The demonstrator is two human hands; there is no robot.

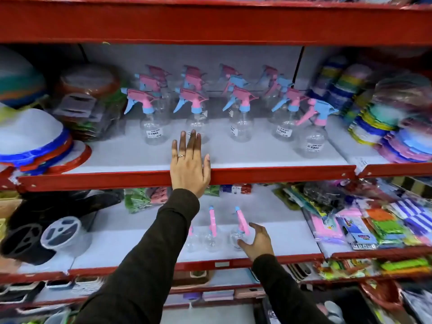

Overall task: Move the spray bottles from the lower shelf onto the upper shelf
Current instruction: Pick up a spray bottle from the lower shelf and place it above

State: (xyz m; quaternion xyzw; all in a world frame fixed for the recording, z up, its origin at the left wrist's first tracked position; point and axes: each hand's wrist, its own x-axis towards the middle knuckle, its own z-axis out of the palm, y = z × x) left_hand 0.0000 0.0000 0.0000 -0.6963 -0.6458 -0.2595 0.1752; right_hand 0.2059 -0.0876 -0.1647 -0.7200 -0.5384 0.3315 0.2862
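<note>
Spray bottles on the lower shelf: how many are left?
3, in a row at mid-shelf: one at left, barely visible; one in the middle; one at right, by the right hand. The arms may hide more.

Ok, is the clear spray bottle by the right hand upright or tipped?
Upright: the clear spray bottle stands on its base on the lower shelf, pink trigger head on top.

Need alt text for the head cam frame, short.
A person's right hand reaches, fingers open, for the rightmost of three clear spray bottles on the lower shelf, while the left hand rests flat on the red front edge of the upper shelf. That shelf already holds rows of pink-and-blue spray bottles.
</note>
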